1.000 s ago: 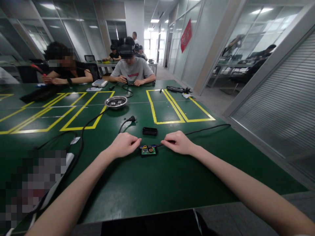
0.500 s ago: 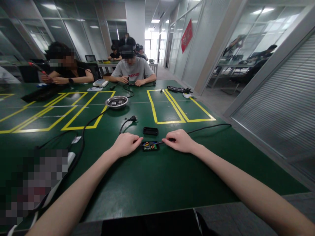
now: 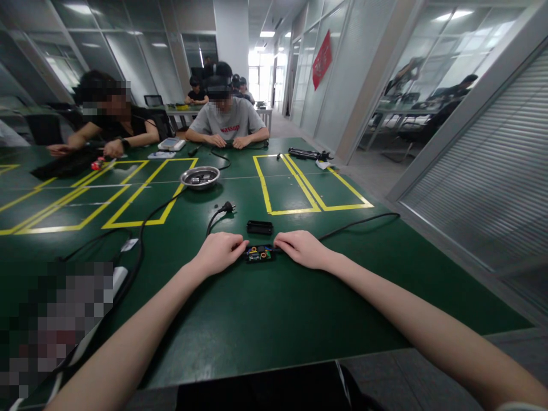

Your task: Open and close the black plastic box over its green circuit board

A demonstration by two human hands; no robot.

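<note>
A small open black casing (image 3: 260,254) with a circuit board and copper coils in it lies on the green table between my hands. At its left end my left hand (image 3: 219,253) is closed in a pinch around the power cord, whose black plug (image 3: 228,208) sits farther back. My right hand (image 3: 302,249) grips the black cable (image 3: 359,222) close to the casing's right end, and the cable trails off to the right behind it. Just beyond the casing rests a matching black cover (image 3: 260,228), its hollow side up. My fingers hide the points where the cords enter.
Farther back stands a metal bowl (image 3: 200,178) with small metal parts. A white power strip (image 3: 117,279) and cords lie at left. Yellow tape (image 3: 295,212) marks the table (image 3: 222,337). A folded black tripod (image 3: 309,154) is at the far edge. Two people sit opposite.
My right hand has slid left along the cable, closer to the casing. My left hand stays at its end. Across the table, the person at left has lowered a red tool.
</note>
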